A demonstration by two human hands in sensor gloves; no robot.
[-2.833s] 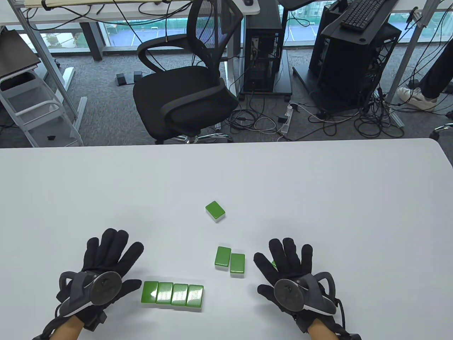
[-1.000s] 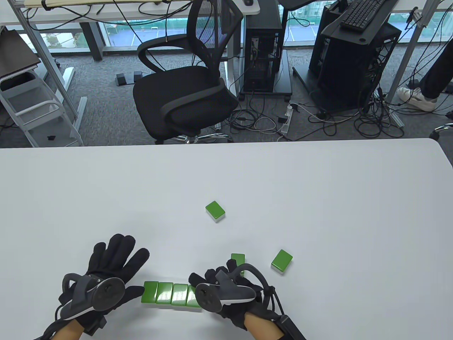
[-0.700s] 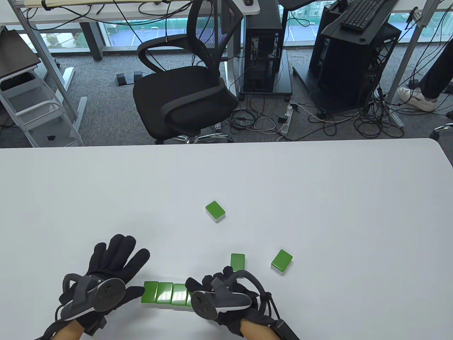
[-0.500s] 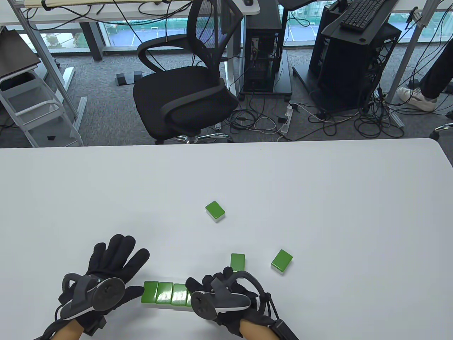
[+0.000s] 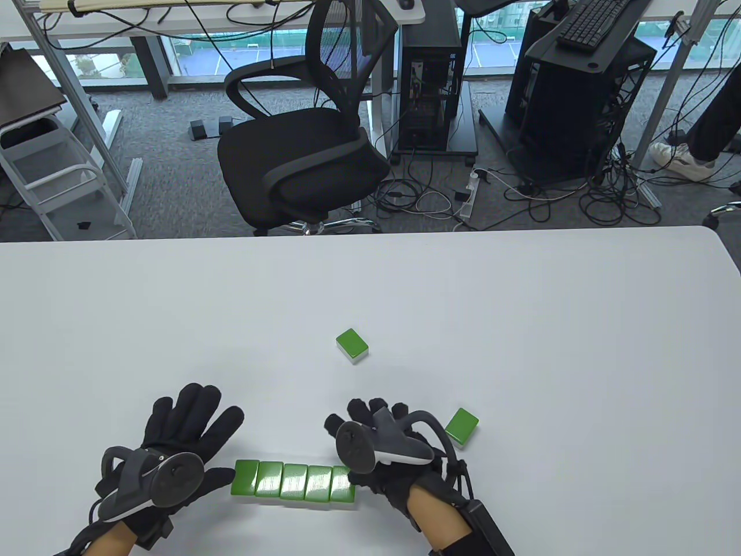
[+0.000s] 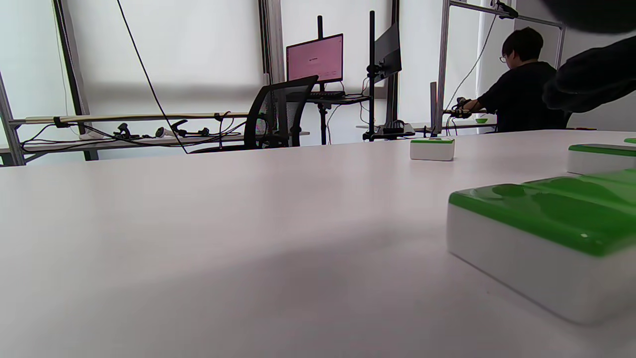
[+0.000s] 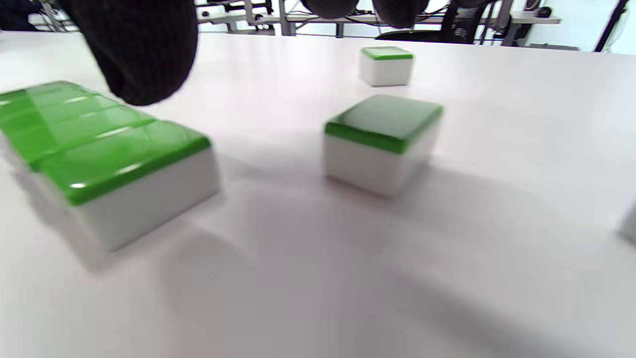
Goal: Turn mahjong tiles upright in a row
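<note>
Five green-backed mahjong tiles lie flat, side by side, in a row (image 5: 292,482) near the table's front edge; the row also shows in the right wrist view (image 7: 99,144). My left hand (image 5: 185,428) rests flat with fingers spread, thumb beside the row's left end tile (image 6: 541,233). My right hand (image 5: 367,425) hovers open just beyond the row's right end, holding nothing. Its thumb (image 7: 134,49) hangs over the row. A loose tile (image 7: 382,134) lies under that hand, hidden in the table view. Two more loose tiles lie flat, one to the right (image 5: 461,427), one farther back (image 5: 352,346).
The white table (image 5: 521,324) stretches wide beyond the tiles. A black office chair (image 5: 301,150) and computer racks stand on the floor past the far edge. A person sits at a distant desk (image 6: 521,99).
My right hand slid a fifth tile against the row's right end, let go, and moved back and to the right over the nearby loose tile. My left hand stayed put.
</note>
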